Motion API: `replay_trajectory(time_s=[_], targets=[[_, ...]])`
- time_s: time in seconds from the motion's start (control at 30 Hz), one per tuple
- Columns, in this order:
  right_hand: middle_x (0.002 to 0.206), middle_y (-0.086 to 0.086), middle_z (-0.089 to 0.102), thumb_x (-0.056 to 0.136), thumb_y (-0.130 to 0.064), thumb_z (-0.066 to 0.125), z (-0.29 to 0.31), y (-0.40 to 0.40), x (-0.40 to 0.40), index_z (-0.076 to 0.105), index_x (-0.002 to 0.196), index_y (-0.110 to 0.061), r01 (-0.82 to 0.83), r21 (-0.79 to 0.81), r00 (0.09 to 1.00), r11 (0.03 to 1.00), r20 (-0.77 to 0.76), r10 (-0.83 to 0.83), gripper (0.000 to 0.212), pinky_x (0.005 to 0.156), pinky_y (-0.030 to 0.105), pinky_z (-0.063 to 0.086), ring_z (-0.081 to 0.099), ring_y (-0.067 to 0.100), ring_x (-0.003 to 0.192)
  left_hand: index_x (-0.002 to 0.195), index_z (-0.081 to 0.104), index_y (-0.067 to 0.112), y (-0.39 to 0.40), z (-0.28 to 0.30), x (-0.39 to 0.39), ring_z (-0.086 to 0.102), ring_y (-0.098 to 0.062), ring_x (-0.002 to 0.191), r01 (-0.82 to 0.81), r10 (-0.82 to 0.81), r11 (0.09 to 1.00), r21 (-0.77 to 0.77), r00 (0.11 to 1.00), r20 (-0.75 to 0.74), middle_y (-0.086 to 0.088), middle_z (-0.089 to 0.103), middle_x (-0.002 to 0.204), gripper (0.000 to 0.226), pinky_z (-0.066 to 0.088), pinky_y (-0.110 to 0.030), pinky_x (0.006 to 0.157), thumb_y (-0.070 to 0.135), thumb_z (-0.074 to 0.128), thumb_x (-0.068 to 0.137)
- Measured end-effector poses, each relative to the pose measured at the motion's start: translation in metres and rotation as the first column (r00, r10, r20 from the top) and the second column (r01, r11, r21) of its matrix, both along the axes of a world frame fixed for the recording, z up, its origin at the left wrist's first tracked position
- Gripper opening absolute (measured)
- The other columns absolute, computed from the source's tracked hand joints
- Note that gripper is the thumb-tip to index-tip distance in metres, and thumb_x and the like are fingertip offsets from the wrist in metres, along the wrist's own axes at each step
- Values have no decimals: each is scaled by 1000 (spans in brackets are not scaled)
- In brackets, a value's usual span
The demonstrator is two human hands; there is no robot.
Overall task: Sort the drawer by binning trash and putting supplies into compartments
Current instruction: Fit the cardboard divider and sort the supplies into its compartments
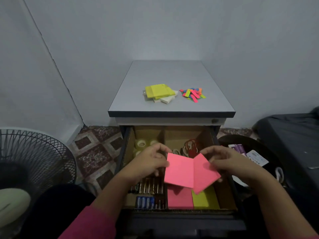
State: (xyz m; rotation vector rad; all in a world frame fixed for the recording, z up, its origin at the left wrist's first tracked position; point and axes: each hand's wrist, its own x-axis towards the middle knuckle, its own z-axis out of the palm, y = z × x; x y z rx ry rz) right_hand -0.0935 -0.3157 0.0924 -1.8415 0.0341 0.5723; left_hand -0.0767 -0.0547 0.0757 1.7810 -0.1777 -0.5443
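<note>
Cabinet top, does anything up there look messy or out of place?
Yes. The colourful index tabs lie in a loose scattered heap on the cabinet top, and the yellow sticky note pads beside them sit fanned and crooked over white pads. Both remain outside the drawer's compartments.

Pink note pads fill the centre; a pink stack and yellow stack lie at six o'clock. Yellow pads and multicoloured strips sit at twelve. Maroon-patterned floor tiles spread at nine.
</note>
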Motion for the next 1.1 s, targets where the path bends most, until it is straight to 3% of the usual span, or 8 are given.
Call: replay_trajectory(time_s=[0.07, 0.17, 0.37, 0.5, 0.63, 0.83, 1.0, 1.1], targets=[[81, 16, 63, 76, -8, 65, 1, -5, -5, 55, 109, -12, -18, -81, 999, 997, -36, 15, 36, 49, 29, 52, 62, 25, 64, 104, 57, 8, -2, -3, -4, 58, -8, 58, -4, 1, 998, 68, 999, 41, -4, 62, 69, 23, 44, -19, 53, -3, 61, 84], [84, 18, 66, 87, 1, 59, 5, -12, -8, 50, 106, -8, -46, -164, 996, 985, -82, 33, 23, 51, 31, 53, 61, 28, 62, 93, 59, 9, -7, -5, -9, 68, -22, 79, 6, -22, 987, 162, 995, 97, -7, 68, 78, 14, 54, -37, 76, 3, 65, 83], [80, 14, 69, 87, 1, 55, 2, -8, -10, 54, 100, -9, -86, -444, 991, 892, -126, 33, 17, 49, 27, 53, 69, 20, 60, 80, 62, 19, -28, -15, -23, 59, -9, 66, 67, -177, 904, 422, 957, 228, 3, 63, 72, 12, 49, -29, 62, 7, 62, 78], [88, 17, 70, 87, 3, 55, -4, 3, -10, 61, 102, -6, -110, -550, 987, 828, -157, 27, 19, 46, 21, 51, 68, 16, 62, 78, 53, 27, -41, -23, -31, 51, -18, 94, -8, -297, 771, 637, 880, 371, 4, 55, 85, 15, 43, -31, 80, 12, 54, 78], [91, 19, 71, 86, 2, 60, -13, 12, -8, 66, 98, -2, -78, -624, 989, 777, -148, -20, 15, 68, 36, 60, 72, 25, 77, 102, 58, 18, -51, -22, -40, 44, -20, 103, -142, -376, 629, 765, 805, 459, -3, 57, 101, 23, 29, -29, 91, 8, 48, 84], [92, 15, 68, 84, -1, 60, -30, 21, -9, 63, 94, -2, -70, -762, 992, 644, -120, -34, 10, 70, 40, 60, 71, 26, 76, 104, 58, 9, -57, -26, -47, 45, -28, 108, -237, -583, 319, 918, 714, 387, -10, 61, 106, 23, 31, -37, 90, 6, 46, 85], [100, 11, 65, 90, -3, 53, -28, 26, -11, 62, 104, -1, -54, -849, 998, 526, -54, 15, 16, 81, 28, 54, 66, 24, 96, 102, 62, 8, -58, -25, -46, 41, -28, 112, -231, -651, 270, 935, 672, 354, -10, 58, 110, 24, 29, -37, 92, 3, 47, 85], [101, 8, 63, 91, -4, 51, -28, 30, -14, 61, 108, -2, -64, -880, 997, 471, -41, 59, 20, 78, 23, 49, 63, 22, 101, 100, 67, 12, -54, -28, -44, 46, -26, 109, -158, -723, 337, 928, 588, 363, -6, 64, 102, 22, 30, -36, 90, 6, 49, 88]])
